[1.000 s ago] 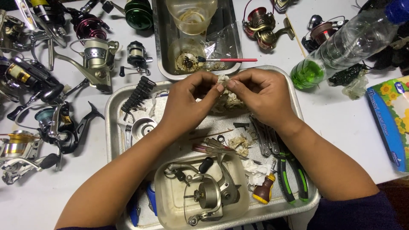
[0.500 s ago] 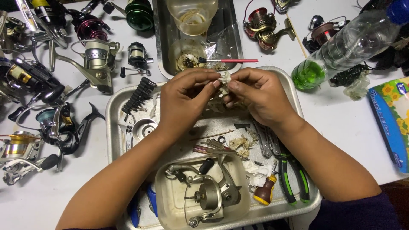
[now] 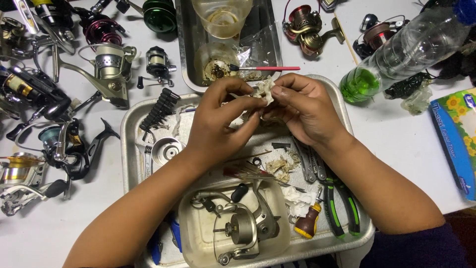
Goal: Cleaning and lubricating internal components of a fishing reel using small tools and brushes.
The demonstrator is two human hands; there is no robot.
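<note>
A crumpled tissue (image 3: 266,88) is pinched between both hands just above the middle of the frame, over the far edge of a metal tray (image 3: 130,144). The left hand (image 3: 218,124) is closed around the tissue's lower part with thumb and fingers curled in; the right hand (image 3: 302,106) is closed on it from the other side, fingertips meeting those of the left. Whether anything is wrapped inside the tissue cannot be told.

Below the hands, scraps of dirty paper (image 3: 280,166), grey pliers (image 3: 308,164) and green-handled pliers (image 3: 342,208) are seen lying in the tray. At the lower centre a plastic tub (image 3: 191,238) is occupied by a stripped reel body (image 3: 243,226). A silver spool (image 3: 166,149) and a row of black bits (image 3: 159,106) lie at the tray's left.

Just above the hands a red-handled brush (image 3: 267,68) is laid across a second, deeper tray (image 3: 183,49). A bottle of green liquid (image 3: 396,49) is laid at upper right, a tissue pack (image 3: 456,144) at the right edge. Fishing reels (image 3: 59,99) are scattered over the left of the white table (image 3: 396,144).
</note>
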